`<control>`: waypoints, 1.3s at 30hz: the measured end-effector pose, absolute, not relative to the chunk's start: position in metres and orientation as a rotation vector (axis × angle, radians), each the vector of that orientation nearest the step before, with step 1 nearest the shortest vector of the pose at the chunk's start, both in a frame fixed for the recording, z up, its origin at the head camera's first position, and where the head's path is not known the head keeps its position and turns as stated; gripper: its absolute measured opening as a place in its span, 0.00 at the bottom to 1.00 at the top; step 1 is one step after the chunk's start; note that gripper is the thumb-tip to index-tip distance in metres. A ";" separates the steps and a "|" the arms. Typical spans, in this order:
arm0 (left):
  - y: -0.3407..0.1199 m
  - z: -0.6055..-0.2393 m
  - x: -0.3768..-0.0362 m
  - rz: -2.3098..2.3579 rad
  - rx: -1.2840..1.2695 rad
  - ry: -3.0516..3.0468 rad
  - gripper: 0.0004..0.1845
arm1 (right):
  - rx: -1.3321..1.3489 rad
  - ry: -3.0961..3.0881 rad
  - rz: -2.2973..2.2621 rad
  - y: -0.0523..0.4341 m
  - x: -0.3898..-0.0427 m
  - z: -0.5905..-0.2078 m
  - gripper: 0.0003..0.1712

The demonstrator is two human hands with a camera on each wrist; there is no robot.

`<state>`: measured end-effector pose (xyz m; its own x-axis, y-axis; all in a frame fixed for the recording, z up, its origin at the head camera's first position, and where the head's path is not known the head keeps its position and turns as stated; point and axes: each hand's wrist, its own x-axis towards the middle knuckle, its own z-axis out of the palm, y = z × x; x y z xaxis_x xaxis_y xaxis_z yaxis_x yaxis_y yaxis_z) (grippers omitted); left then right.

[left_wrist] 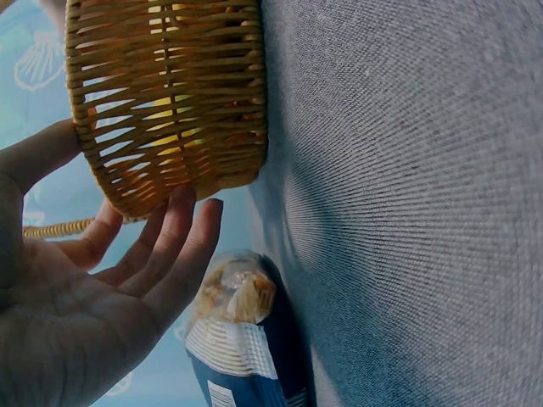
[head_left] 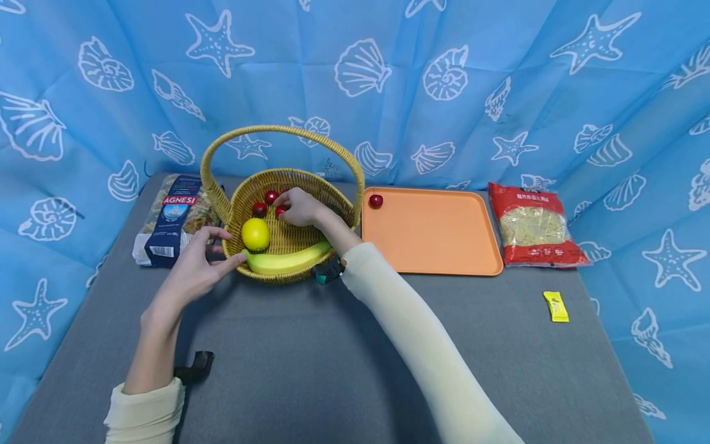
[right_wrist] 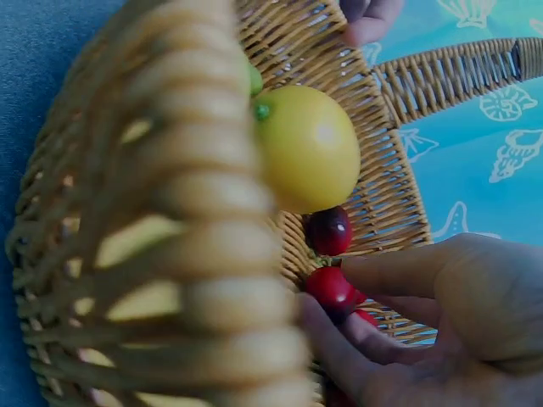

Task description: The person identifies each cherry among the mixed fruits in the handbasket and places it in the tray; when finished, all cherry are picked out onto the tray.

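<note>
A wicker basket [head_left: 333, 194] with a tall handle stands on the grey table. Inside lie a yellow lemon [head_left: 256, 234], a banana [head_left: 288, 260] and several small red cherries [head_left: 271, 197]. My right hand [head_left: 298, 206] reaches into the basket and pinches a red cherry [right_wrist: 331, 287] between thumb and fingers. My left hand [head_left: 202, 262] is open, its straight fingers touching the basket's near left wall [left_wrist: 170, 127]. One more cherry [head_left: 376, 200] lies on the orange tray [head_left: 438, 246], at its far left corner.
A blue pasta bag [head_left: 172, 219] lies left of the basket, also seen as the pasta bag [left_wrist: 246, 339] beside my left hand. A red noodle packet [head_left: 534, 225] lies right of the tray. A small yellow sachet [head_left: 556, 306] sits near the right edge. Blue seashell curtains surround the table.
</note>
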<state>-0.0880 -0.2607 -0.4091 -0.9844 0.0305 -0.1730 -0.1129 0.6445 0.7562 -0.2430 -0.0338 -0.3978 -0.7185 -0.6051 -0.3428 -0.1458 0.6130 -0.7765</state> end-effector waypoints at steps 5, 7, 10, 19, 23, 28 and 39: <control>-0.261 -0.409 -0.089 1.262 -0.061 2.695 0.36 | -0.604 2.262 -1.028 -0.035 -0.240 -0.400 0.23; -0.261 -0.408 -0.089 1.261 -0.059 2.694 0.36 | -0.614 2.284 -1.059 -0.034 -0.238 -0.399 0.22; -0.261 -0.408 -0.089 1.257 -0.066 2.691 0.37 | -0.635 2.310 -1.127 -0.031 -0.234 -0.394 0.20; -0.261 -0.409 -0.089 1.248 -0.068 2.700 0.37 | -0.755 2.286 -1.353 0.000 -0.212 -0.374 0.20; -0.262 -0.411 -0.090 1.246 -0.061 2.704 0.37 | -0.818 2.215 -1.429 0.024 -0.197 -0.360 0.19; -0.261 -0.411 -0.090 1.253 -0.063 2.699 0.37 | -0.925 2.135 -1.503 0.059 -0.176 -0.343 0.19; -0.261 -0.410 -0.088 1.256 -0.070 2.692 0.36 | -0.948 2.076 -1.682 0.148 -0.153 -0.325 0.20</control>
